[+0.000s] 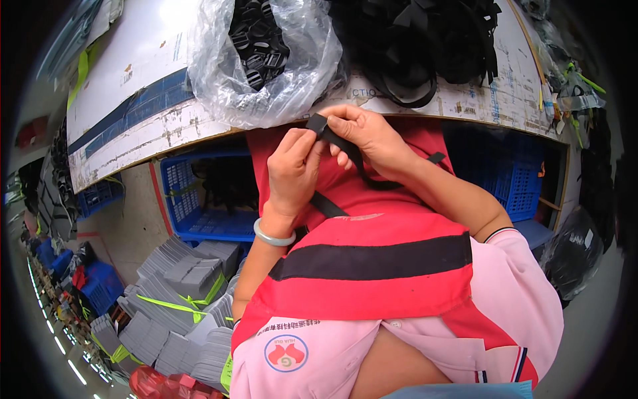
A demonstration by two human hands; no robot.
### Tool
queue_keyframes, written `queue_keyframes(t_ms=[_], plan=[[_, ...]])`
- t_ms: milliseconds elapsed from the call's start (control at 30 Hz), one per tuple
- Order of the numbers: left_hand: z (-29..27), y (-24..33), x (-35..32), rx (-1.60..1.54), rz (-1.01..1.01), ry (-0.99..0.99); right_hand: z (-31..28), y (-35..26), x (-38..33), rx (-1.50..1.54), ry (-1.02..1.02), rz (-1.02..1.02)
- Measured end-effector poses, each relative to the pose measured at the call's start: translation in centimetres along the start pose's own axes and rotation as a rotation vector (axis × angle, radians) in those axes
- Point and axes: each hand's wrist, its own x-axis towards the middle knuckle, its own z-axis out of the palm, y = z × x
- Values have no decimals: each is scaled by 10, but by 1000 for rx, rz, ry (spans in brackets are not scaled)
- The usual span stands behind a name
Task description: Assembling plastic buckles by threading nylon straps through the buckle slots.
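Note:
My left hand (291, 166) and my right hand (375, 138) meet just past the table's front edge, above my red apron (372, 292). Between them is a black webbing strap (352, 155). The left fingers pinch it close to its upper end, and the right thumb and fingers close around it a little to the right. A small dark piece, perhaps a buckle, shows at that end, but the fingers partly cover it. From the right hand, the strap's loose length hangs in a curve over the apron.
A clear plastic bag (306, 66) of black plastic buckles (256, 50) sits on the worn table (133, 143). Black straps (412, 46) are heaped to its right. Blue crates (183, 193) stand underneath. Bundled grey pieces (193, 276) lie at the lower left.

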Motion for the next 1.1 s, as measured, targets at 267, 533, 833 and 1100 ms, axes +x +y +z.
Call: queue_keyframes(t_ms=[267, 533, 833, 1100], plan=[[-15, -12, -7, -1130, -966, -121, -8, -1, -1, -185, -77, -31], [-7, 0, -5, -804, -855, 72, 13, -11, -26, -479, -106, -487], [0, 4, -10, -666, -666, 140, 8, -7, -17, -357, 73, -10], [-6, 0, -14, -604, -560, 54, 3, -14, -8, -232, -59, 69]])
